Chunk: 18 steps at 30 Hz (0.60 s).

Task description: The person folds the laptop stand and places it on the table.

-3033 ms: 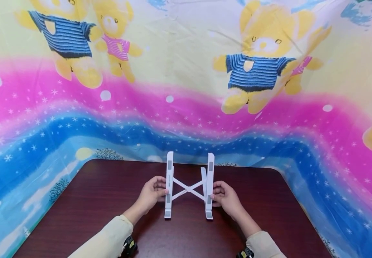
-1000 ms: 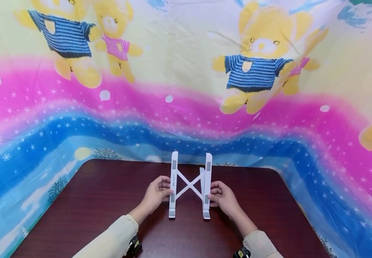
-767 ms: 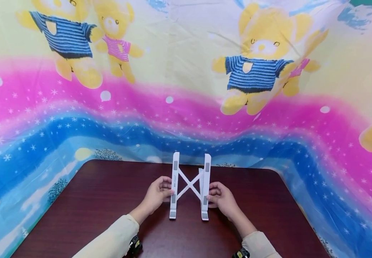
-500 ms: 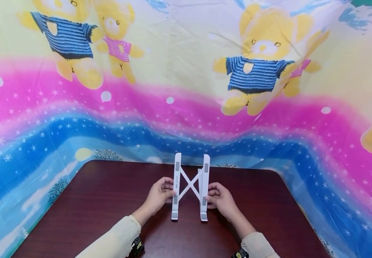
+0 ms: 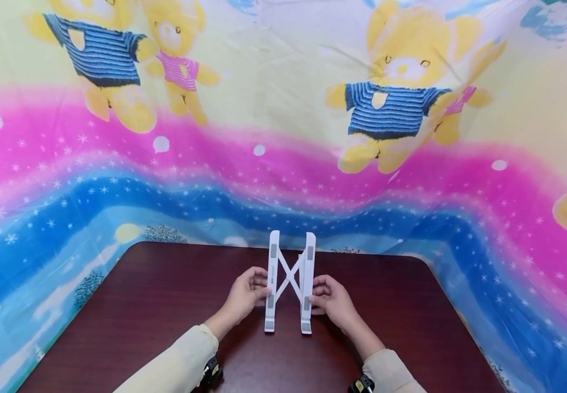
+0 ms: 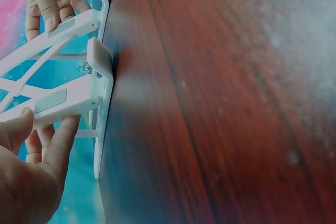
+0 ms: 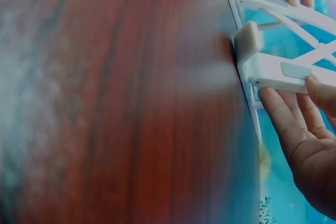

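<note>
A white folding laptop stand [image 5: 272,267] with grey pads and crossed struts stands on the dark wooden table, its two long arms sloping up and away. My left hand [image 5: 246,292] pinches the left arm, thumb on its top face and fingers beneath the outer edge. On the other side my right hand [image 5: 334,303] holds the right arm in the same way. In the left wrist view the laptop stand [image 6: 73,95] shows its upturned front lips and lower rails against the tabletop. The right wrist view shows my right thumb beside the grey pad.
The dark red-brown table [image 5: 175,305] has rounded far corners. Behind it hangs a printed cloth [image 5: 283,180] with teddy bears and snowflakes, reaching down along the table's back and sides. Black wrist devices [image 5: 212,372] sit at both sleeves.
Both hands have moved toward each other, bringing the stand's two arms closer together. The crossed struts have grown steeper and the gap between the arms narrower. Both grips stay on.
</note>
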Tool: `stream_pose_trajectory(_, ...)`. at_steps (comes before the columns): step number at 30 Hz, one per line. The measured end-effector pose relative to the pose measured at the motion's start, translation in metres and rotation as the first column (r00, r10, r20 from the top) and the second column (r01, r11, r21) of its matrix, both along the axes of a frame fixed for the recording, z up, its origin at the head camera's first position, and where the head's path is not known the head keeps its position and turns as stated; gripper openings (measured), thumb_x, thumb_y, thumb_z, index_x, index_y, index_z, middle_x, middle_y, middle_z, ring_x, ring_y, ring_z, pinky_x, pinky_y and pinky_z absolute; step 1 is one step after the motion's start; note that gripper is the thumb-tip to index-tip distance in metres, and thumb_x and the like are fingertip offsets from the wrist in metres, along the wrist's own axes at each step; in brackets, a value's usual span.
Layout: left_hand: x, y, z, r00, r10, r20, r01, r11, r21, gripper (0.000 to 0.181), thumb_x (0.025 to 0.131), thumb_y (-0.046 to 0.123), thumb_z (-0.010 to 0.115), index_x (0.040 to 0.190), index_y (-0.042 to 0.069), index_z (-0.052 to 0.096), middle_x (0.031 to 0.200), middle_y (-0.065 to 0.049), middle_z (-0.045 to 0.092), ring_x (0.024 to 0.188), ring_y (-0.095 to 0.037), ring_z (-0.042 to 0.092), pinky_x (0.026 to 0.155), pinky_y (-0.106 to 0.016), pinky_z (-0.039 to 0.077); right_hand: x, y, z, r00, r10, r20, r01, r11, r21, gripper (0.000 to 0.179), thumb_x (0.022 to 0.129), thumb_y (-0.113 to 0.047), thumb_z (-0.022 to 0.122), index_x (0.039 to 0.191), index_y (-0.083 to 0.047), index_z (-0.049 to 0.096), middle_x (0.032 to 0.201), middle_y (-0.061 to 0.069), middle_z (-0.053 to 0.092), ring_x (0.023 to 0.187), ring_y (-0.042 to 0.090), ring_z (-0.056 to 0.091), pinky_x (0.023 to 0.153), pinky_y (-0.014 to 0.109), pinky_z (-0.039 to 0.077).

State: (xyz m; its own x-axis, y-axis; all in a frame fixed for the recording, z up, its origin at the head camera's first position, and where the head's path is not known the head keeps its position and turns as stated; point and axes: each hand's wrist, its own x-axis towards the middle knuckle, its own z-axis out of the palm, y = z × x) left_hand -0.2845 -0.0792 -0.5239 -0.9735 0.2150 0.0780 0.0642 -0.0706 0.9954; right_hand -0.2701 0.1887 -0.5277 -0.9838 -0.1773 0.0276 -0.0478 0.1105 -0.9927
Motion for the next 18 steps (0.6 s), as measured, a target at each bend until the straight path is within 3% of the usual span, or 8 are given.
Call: stream_pose_trajectory(18,0.000,0.012,0.000,1.000,-0.019,-0.015,0.019,1.000,-0.012,0.035,0.092,-0.008,0.068,0.124,0.002,0.058,0.105,-0.022,0.064,0.087,-0.024,0.066,0.072,-0.054,0.062,0.001,-0.006,-0.001,1.000,-0.013,-0.010,0.013,1.000,0.004,0.035,0.093,0.006,0.068,0.126,-0.001,0.056,0.103,0.028,0.067,0.090,0.037,0.072,0.074,0.056,0.062)
